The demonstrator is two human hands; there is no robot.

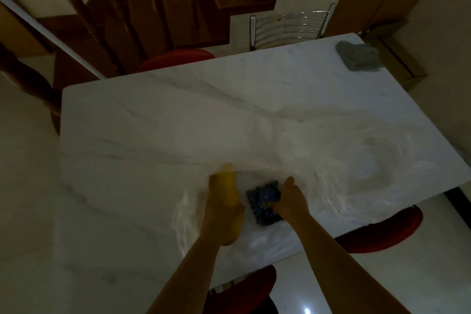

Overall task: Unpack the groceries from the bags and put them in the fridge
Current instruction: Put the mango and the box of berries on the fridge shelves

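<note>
The left hand point(219, 201) was curled around a long yellow thing point(230, 191), maybe a banana, and held it inside the clear plastic bag point(293, 168). The right hand point(288, 199) was just beside it at 3 o'clock, with its fingers tucked around a dark blue packet point(265, 201) and its thumb sticking up. The picture was dim and blurry, so I could not read the packet. Both things sat between the two hands, near the edge of the table closest to the person.

The bag lay flat and crinkly on the white marble table point(153, 115), spreading out toward 2 o'clock. Far off at 1 o'clock, on the table's corner, sat a folded grey cloth point(359, 56). A shiny metal chair back point(290, 28) stood past the far edge at 12 o'clock. Red chair seats point(382, 229) poked out from under the table at 4 and 6 o'clock. Brown wooden stairs point(158, 2) rose behind at 11 o'clock
</note>
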